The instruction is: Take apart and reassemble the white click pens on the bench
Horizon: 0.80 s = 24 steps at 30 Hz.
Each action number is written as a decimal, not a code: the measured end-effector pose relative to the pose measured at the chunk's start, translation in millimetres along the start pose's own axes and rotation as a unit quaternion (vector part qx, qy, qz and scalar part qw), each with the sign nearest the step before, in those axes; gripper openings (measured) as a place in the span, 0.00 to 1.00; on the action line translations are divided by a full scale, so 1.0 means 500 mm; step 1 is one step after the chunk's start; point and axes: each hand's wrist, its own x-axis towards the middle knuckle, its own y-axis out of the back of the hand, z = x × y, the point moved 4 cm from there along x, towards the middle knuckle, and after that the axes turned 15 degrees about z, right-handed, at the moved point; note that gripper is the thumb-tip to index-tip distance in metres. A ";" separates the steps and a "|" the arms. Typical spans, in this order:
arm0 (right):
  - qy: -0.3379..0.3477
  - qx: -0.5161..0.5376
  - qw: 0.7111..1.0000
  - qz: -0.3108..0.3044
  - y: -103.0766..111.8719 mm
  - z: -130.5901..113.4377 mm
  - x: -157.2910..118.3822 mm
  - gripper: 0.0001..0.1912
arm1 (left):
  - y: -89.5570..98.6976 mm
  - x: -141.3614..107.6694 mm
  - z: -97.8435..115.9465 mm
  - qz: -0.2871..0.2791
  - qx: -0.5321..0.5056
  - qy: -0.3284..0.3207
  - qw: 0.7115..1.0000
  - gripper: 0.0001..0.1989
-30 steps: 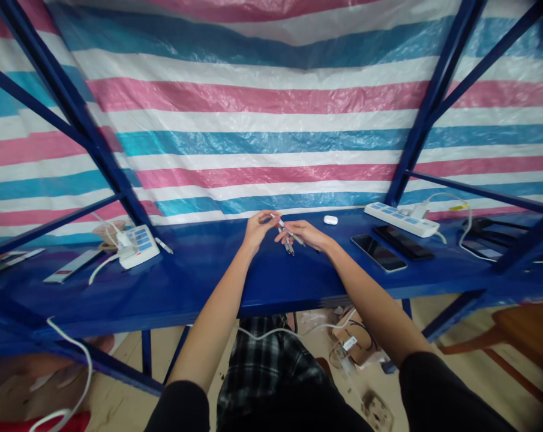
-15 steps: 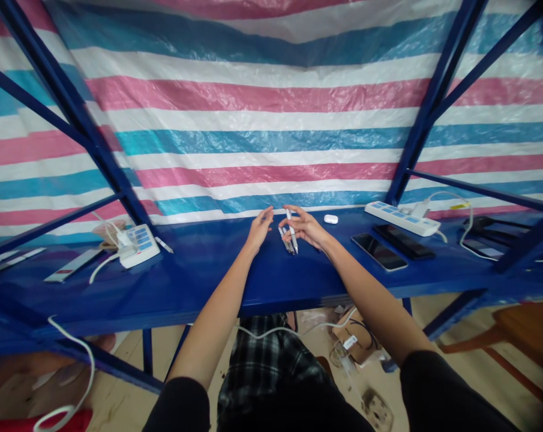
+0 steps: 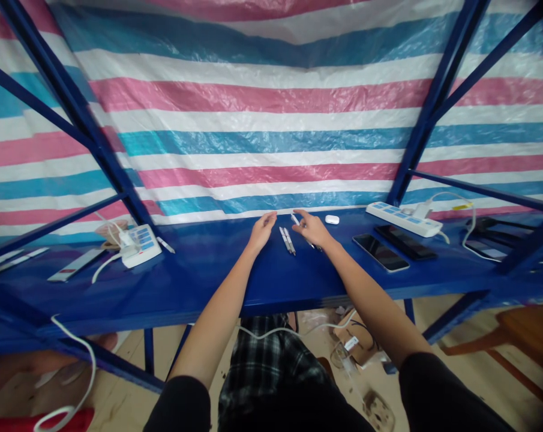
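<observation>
My left hand point(image 3: 262, 231) hovers low over the blue shelf top point(image 3: 199, 282), holding nothing, just left of a pair of white pens point(image 3: 287, 240) lying side by side. My right hand point(image 3: 311, 229) is to the right of that pair. A third white pen point(image 3: 294, 218) passes under its palm and fingers, with its tip showing above the fingers and its other end showing below the hand. Part of that pen is hidden by the hand.
To the right are a white earbud case point(image 3: 331, 219), a white power strip point(image 3: 404, 219) and two dark smartphones point(image 3: 380, 252) point(image 3: 405, 242). To the left are a white socket unit with blue keys point(image 3: 140, 246) and a small pen point(image 3: 165, 245). Blue steel frame posts stand against a striped tarpaulin.
My right hand has moved right, carrying one pen away from the other two. My left hand has drawn slightly left, and its fingers have closed together.
</observation>
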 end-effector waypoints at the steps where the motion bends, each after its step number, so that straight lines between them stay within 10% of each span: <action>1: 0.018 -0.059 0.998 0.005 0.001 0.004 0.003 0.29 | -0.001 0.000 0.000 -0.002 0.003 -0.008 1.000 0.23; 15: 0.018 -0.200 0.979 -0.021 0.005 0.012 0.004 0.14 | -0.005 -0.003 -0.006 -0.028 0.065 -0.079 0.994 0.13; 24: 0.030 -0.274 0.944 0.179 0.202 0.083 -0.119 0.20 | -0.007 -0.005 -0.006 -0.029 0.079 -0.093 0.992 0.12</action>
